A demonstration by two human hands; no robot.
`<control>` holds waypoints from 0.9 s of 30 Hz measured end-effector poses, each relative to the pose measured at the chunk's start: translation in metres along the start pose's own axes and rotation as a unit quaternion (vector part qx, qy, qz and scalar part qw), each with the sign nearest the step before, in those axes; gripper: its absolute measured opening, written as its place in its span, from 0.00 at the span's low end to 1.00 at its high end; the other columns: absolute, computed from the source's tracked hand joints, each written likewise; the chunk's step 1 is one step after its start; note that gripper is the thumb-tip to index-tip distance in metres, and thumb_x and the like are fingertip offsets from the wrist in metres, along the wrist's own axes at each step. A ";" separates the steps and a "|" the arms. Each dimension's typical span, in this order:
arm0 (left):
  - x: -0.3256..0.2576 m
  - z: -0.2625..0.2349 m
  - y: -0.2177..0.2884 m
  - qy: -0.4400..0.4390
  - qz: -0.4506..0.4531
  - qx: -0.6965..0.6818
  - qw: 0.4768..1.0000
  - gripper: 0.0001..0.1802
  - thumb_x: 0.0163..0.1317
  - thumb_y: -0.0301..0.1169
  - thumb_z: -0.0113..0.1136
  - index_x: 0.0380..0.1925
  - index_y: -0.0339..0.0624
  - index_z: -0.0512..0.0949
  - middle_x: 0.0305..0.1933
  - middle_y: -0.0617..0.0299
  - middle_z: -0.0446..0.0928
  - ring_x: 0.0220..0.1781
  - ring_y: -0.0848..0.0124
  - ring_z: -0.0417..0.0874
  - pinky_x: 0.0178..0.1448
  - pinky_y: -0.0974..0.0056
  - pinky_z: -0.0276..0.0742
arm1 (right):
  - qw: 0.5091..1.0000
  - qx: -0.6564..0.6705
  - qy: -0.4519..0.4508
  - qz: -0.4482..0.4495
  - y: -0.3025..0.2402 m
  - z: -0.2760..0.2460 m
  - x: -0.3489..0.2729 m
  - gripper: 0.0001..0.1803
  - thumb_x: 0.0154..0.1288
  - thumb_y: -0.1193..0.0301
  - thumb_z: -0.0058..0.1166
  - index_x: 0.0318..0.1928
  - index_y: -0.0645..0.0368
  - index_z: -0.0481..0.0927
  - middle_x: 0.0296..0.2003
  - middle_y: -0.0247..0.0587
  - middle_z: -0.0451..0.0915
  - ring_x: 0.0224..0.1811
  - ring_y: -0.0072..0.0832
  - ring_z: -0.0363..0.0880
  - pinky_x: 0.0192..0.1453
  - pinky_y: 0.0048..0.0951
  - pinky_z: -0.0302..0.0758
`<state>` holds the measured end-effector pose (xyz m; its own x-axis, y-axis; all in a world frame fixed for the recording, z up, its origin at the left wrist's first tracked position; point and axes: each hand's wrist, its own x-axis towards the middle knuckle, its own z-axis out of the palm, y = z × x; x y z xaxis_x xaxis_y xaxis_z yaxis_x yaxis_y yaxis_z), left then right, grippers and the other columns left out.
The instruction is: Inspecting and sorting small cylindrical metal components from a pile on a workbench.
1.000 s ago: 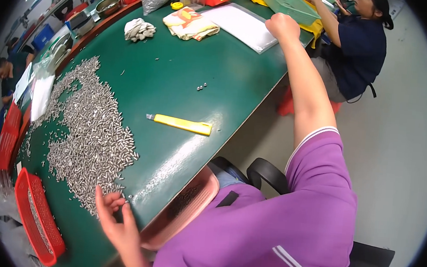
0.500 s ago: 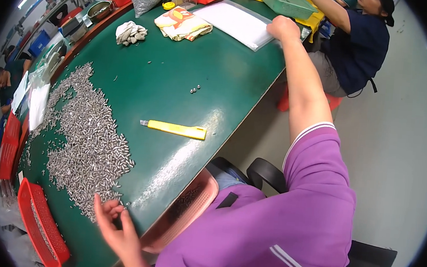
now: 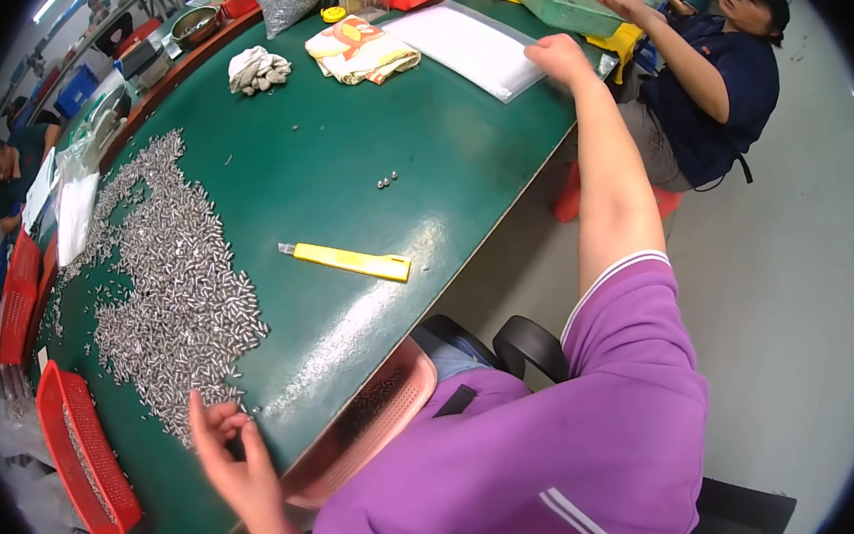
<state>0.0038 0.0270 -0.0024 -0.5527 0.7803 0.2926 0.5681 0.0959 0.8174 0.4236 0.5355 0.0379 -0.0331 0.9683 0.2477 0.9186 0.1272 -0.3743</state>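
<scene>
My left hand (image 3: 238,453) rests at the near edge of a large pile of small silver metal pins (image 3: 179,293). Its index finger points forward, the thumb stands apart and the other fingers are loosely curled; I see nothing held in it. At the far right of the green table (image 3: 346,150), my right hand (image 3: 562,59) has its curled fingers on the right edge of a white sheet in a clear plastic sleeve (image 3: 465,44). The fingertips are partly hidden. Between the hands lies a yellow utility knife (image 3: 352,261), its blade end pointing left.
A few loose metal pieces (image 3: 386,180) lie beyond the knife. A folded cloth (image 3: 362,51) and white gloves (image 3: 259,71) sit farther back. Red baskets (image 3: 82,451) stand at left; a pink basket (image 3: 374,429) is below the table edge. A co-worker (image 3: 712,89) sits at the far right.
My right hand has shifted slightly left at the sleeve's edge. My left hand stays in place. The co-worker's raised arm has changed position.
</scene>
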 end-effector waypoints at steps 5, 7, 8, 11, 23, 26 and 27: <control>0.000 0.000 -0.002 0.000 0.001 0.001 1.000 0.40 0.60 0.11 0.54 0.75 0.39 0.62 0.49 0.59 0.76 0.43 0.74 0.75 0.53 0.69 0.74 | 0.983 0.162 0.008 -0.085 -0.021 -0.001 0.009 0.22 0.52 0.55 0.62 0.35 0.64 0.85 0.28 0.48 0.82 0.31 0.37 0.78 0.44 0.35 0.77; -0.001 -0.001 -0.003 0.001 -0.003 -0.001 1.000 0.40 0.60 0.11 0.55 0.75 0.39 0.62 0.49 0.59 0.76 0.43 0.74 0.75 0.54 0.69 0.74 | 0.980 0.178 0.015 -0.088 -0.032 -0.001 0.006 0.22 0.52 0.55 0.62 0.35 0.65 0.85 0.28 0.48 0.82 0.31 0.37 0.78 0.44 0.35 0.77; 0.000 0.000 -0.002 0.000 -0.001 -0.002 1.000 0.40 0.60 0.11 0.55 0.75 0.39 0.62 0.49 0.59 0.76 0.43 0.74 0.75 0.54 0.69 0.74 | 0.977 0.191 0.025 -0.090 -0.032 -0.001 0.006 0.22 0.53 0.55 0.62 0.36 0.65 0.86 0.27 0.48 0.82 0.31 0.37 0.79 0.44 0.35 0.77; 0.001 0.001 0.001 0.002 -0.013 -0.004 1.000 0.39 0.59 0.11 0.55 0.74 0.32 0.61 0.48 0.55 0.76 0.43 0.71 0.76 0.54 0.67 0.73 | 0.976 0.196 0.055 -0.074 -0.033 -0.002 0.007 0.22 0.52 0.56 0.62 0.35 0.65 0.85 0.28 0.49 0.83 0.31 0.38 0.79 0.45 0.35 0.77; 0.001 0.000 -0.002 -0.003 -0.002 0.000 1.000 0.39 0.61 0.10 0.54 0.74 0.38 0.62 0.49 0.59 0.76 0.43 0.74 0.75 0.54 0.69 0.74 | 0.988 0.030 0.145 -0.037 -0.064 0.016 -0.030 0.19 0.53 0.55 0.52 0.33 0.54 0.89 0.36 0.52 0.85 0.41 0.52 0.83 0.48 0.45 0.81; 0.003 0.001 0.000 0.000 -0.005 -0.002 1.000 0.39 0.59 0.12 0.55 0.74 0.33 0.61 0.47 0.55 0.76 0.43 0.71 0.77 0.54 0.67 0.73 | 0.985 0.021 0.155 -0.072 -0.077 0.015 -0.049 0.17 0.55 0.56 0.51 0.27 0.54 0.87 0.30 0.50 0.84 0.35 0.50 0.83 0.41 0.46 0.80; 0.003 0.001 -0.001 -0.004 -0.003 -0.006 1.000 0.39 0.60 0.11 0.54 0.74 0.35 0.61 0.48 0.57 0.76 0.43 0.73 0.76 0.54 0.68 0.74 | 0.983 0.029 0.155 -0.094 -0.087 0.013 -0.058 0.17 0.56 0.56 0.51 0.25 0.54 0.86 0.28 0.48 0.84 0.33 0.49 0.82 0.38 0.45 0.79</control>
<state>0.0022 0.0292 -0.0029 -0.5506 0.7852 0.2834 0.5578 0.0935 0.8247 0.3407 0.4708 0.0441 -0.0708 0.8152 0.5748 0.8830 0.3193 -0.3440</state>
